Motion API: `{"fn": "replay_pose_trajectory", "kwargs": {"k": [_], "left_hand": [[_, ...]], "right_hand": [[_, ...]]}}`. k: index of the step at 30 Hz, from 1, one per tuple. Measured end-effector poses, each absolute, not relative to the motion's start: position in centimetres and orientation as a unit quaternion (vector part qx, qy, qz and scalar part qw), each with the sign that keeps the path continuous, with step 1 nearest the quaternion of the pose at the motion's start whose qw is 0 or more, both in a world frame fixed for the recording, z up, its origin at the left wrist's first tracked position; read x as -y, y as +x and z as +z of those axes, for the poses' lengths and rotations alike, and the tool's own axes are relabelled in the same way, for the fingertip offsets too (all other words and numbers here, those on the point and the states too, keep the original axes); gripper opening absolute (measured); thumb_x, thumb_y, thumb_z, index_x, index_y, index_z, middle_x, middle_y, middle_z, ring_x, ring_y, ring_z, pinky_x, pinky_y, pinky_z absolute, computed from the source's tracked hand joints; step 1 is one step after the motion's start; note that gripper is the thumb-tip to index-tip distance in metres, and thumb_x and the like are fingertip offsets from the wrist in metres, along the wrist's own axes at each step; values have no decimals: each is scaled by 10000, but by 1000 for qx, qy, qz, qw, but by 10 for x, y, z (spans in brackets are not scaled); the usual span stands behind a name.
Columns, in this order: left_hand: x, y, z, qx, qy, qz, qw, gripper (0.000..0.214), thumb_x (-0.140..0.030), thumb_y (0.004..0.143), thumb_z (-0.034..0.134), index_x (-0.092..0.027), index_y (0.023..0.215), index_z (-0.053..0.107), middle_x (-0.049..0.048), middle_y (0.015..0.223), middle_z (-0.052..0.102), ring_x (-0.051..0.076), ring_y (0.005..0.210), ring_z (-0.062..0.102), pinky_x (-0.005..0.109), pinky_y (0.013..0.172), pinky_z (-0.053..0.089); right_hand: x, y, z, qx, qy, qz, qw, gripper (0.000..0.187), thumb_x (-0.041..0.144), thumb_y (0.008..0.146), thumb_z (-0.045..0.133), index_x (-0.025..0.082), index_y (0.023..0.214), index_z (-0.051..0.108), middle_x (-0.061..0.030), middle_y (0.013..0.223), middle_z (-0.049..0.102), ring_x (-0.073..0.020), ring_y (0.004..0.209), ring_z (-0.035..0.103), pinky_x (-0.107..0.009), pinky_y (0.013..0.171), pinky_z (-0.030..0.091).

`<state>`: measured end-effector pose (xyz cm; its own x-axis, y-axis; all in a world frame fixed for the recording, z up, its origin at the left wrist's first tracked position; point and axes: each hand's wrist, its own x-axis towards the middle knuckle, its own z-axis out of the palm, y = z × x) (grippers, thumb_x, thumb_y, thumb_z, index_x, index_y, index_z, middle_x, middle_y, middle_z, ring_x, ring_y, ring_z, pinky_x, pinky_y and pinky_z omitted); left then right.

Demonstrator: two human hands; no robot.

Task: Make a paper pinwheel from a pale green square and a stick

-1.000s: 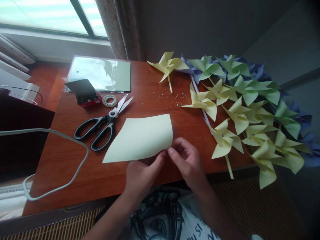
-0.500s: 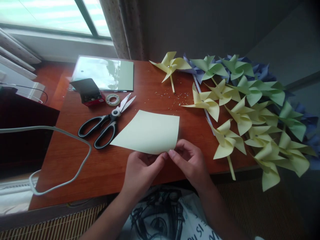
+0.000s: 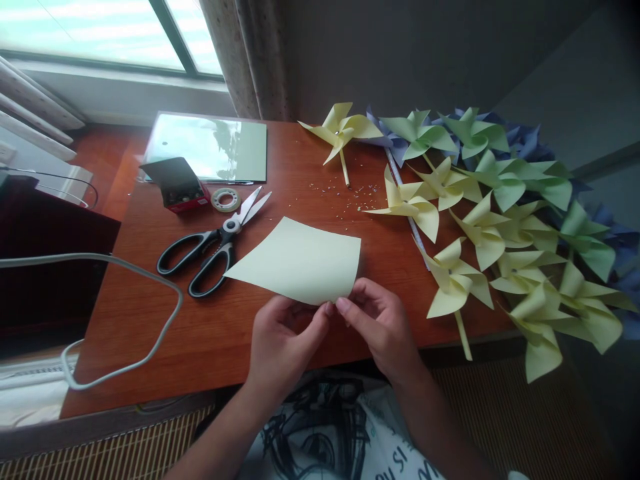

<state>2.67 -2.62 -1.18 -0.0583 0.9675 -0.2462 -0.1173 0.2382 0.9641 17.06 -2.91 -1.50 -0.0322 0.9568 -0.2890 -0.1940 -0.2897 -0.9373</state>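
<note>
A pale yellow sheet of paper (image 3: 305, 260) is held over the table, its near edge curled up between both hands. My left hand (image 3: 285, 333) pinches that edge, thumb on top and fingers hidden beneath. Close beside it, my right hand (image 3: 380, 320) grips the same edge near its right end, the two thumbs almost touching. The sheet's left corner reaches the handle of black-handled scissors (image 3: 215, 243), which lie with blades apart on the table. Several yellow paper pinwheels (image 3: 455, 280) lie to the right of my right hand.
Left of centre stand an open dark red box (image 3: 183, 193) and a tape roll (image 3: 225, 199). Behind them lies a plastic packet of paper (image 3: 210, 147). Green pinwheels (image 3: 475, 133) pile at the right, and small scraps (image 3: 360, 193) dot the wooden table (image 3: 190, 347). A white cable (image 3: 165, 327) loops over the left side.
The paper has turned slightly clockwise: its left corner has risen and shifted right. Both hands keep their hold in nearly the same place.
</note>
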Motion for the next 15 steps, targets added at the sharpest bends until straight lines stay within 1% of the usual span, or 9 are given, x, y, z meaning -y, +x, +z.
{"fn": "replay_pose_trajectory", "kwargs": {"k": [3, 7, 12, 15], "left_hand": [[26, 27, -11, -546, 379, 482, 571, 157, -173, 735, 827, -146, 863, 740, 61, 797, 806, 209, 753, 776, 247, 703, 625], [25, 27, -6, -559, 372, 484, 562, 162, -204, 721, 842, -148, 824, 730, 41, 725, 778, 183, 666, 740, 232, 630, 601], [23, 27, -3, -571, 383, 476, 547, 152, -248, 734, 829, -149, 801, 736, 44, 695, 762, 190, 659, 726, 234, 597, 574], [22, 25, -3, -559, 405, 475, 545, 118, -247, 758, 808, -156, 788, 739, 29, 662, 746, 160, 591, 686, 218, 557, 545]], "right_hand": [[30, 169, -15, 358, -521, 617, 469, 117, 315, 867, 751, 206, 836, 722, 0, 790, 724, -151, 732, 634, -247, 673, 508], [30, 168, -15, 346, -528, 618, 469, 137, 322, 851, 765, 203, 811, 711, -10, 782, 735, -167, 742, 647, -262, 675, 515], [30, 166, -17, 361, -514, 610, 483, 123, 307, 867, 752, 209, 819, 695, 5, 763, 726, -144, 705, 651, -233, 631, 518], [30, 164, -18, 364, -517, 605, 484, 126, 313, 874, 742, 209, 821, 695, 8, 754, 718, -135, 676, 643, -232, 617, 526]]}}
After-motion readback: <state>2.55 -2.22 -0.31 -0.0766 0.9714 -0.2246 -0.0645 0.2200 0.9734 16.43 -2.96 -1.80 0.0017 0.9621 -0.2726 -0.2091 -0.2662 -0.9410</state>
